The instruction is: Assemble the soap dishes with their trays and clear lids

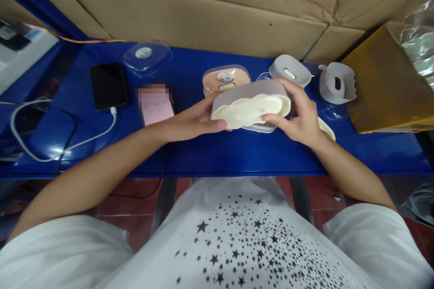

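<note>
Between my two hands is a grey plastic box (233, 95) with a wavy edge, tipped so its cream-coloured base (251, 110) faces me. My left hand (200, 119) grips its left end, thumb on the lower rim. On the right end my right hand (298, 110) is closed, its thumb pressing on the cream base. Just behind, a peach box (217, 76) with a slot and a round label stands on the table. Part of another pale piece (261, 129) shows below the held box. A cream oval piece (327, 128) is partly hidden by my right wrist.
The blue table (200, 158) also bears a grey slotted box (290, 71), another grey box (337, 83) lying tilted, a clear plastic cover (147, 56), a black phone (108, 86) on a white cable (84, 137), and a pink notepad (158, 113). A brown carton (389, 86) stands right.
</note>
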`<move>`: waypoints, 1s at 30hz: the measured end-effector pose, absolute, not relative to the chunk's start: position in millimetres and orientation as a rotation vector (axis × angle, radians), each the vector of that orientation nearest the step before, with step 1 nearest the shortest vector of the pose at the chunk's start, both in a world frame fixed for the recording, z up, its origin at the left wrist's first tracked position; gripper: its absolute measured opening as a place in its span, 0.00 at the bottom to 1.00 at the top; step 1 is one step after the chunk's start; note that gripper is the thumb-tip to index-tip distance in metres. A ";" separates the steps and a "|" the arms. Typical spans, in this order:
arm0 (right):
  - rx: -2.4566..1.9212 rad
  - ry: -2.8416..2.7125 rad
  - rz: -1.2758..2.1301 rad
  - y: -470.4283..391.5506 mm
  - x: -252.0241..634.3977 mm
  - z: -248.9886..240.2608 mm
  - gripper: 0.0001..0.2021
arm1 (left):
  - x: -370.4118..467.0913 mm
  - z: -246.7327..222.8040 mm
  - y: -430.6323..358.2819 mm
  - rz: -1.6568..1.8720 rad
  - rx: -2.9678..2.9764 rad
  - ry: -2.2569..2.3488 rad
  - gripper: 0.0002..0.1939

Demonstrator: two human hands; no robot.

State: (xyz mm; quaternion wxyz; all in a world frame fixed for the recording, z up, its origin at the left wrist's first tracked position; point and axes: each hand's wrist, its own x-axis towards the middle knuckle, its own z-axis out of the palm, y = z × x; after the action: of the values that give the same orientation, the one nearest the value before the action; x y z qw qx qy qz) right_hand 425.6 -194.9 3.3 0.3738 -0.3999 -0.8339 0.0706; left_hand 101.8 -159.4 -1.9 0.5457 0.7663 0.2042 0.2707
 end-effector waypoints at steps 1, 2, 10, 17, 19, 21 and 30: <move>-0.971 -2.154 0.181 -195.5 426.3 2.8 0.36 | 100.4 0.0 -157.7 0.592 1.781 0.433 0.38; -0.904 -2.185 0.189 -195.2 427.8 3.5 0.34 | 99.2 1.4 -156.5 0.562 1.767 0.406 0.37; -1.140 -2.583 0.431 -158.0 482.9 33.1 0.31 | 96.3 5.1 -164.5 0.623 2.076 0.570 0.36; -1.241 -2.579 0.494 -151.1 527.1 22.3 0.26 | 99.5 -0.6 -170.3 0.585 2.347 0.577 0.50; -1.203 -2.610 0.414 -147.1 527.7 18.4 0.26 | 101.4 -4.2 -170.7 0.584 2.367 0.584 0.53; -1.195 -2.637 0.313 -143.0 521.8 17.5 0.19 | 103.5 -6.7 -171.3 0.618 2.374 0.601 0.56; -1.025 -1.812 0.738 -164.1 477.9 48.0 0.13 | 110.1 -14.1 -169.0 0.867 2.414 0.678 0.58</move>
State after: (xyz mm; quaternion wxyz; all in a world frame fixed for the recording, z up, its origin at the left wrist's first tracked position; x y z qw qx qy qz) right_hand 477.9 -164.1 48.0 0.4496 -0.4146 -0.7327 0.2986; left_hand 110.1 -169.0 -14.1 0.2419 0.8830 0.2478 0.3169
